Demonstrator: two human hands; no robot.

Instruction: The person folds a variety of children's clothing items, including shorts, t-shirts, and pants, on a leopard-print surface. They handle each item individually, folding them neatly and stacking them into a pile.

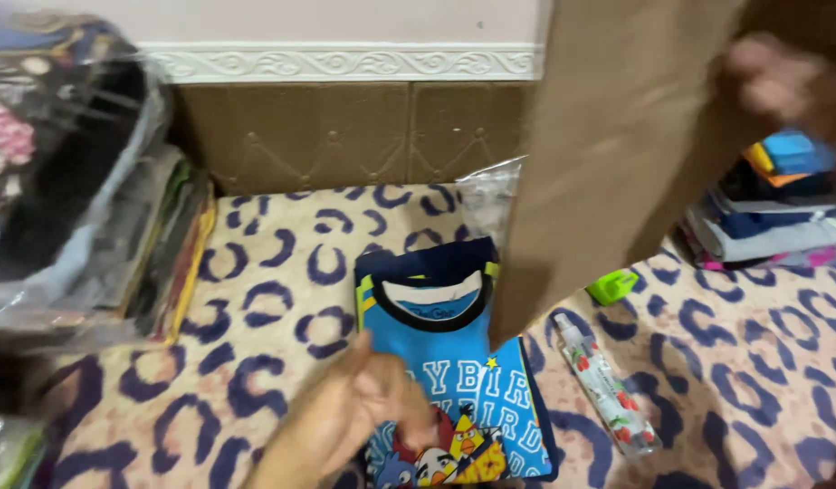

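1. Left hand (354, 412) is low in the middle of the view, over the lower left edge of a folded blue shirt (454, 362). Fingers look loosely curled and bunched; blurred, so the hold cannot be told. It seems to touch the shirt's left edge.
2. Shirt lies flat on a cream blanket (273, 299) with dark purple ring spots. It has a dark collar, yellow-green trim at the shoulders and cartoon birds printed near the bottom. It sits on top of a darker navy piece that shows at the top and right edge.
3. Right hand (780, 81) is at the upper right, very blurred. It pinches the upper right edge of a brown board (608, 154), held up and tilted; fingers pressed onto the board.
4. The board's lower corner hangs over the shirt's upper right part and hides some of it.
5. Clear plastic bag (490, 195) lies just behind the shirt, partly behind the board.
6. Slim bottle (606, 385) with red flower print lies on the blanket just right of the shirt.
7. Small green thing (612, 285) sits near the bottle's top end, kind unclear.
8. Stack of folded clothes (771, 217) at far right on the blanket.
9. Pile of plastic-wrapped packs (74, 181) at left, close to the camera.
10. Brown patterned wall panel (345, 136) behind the blanket.
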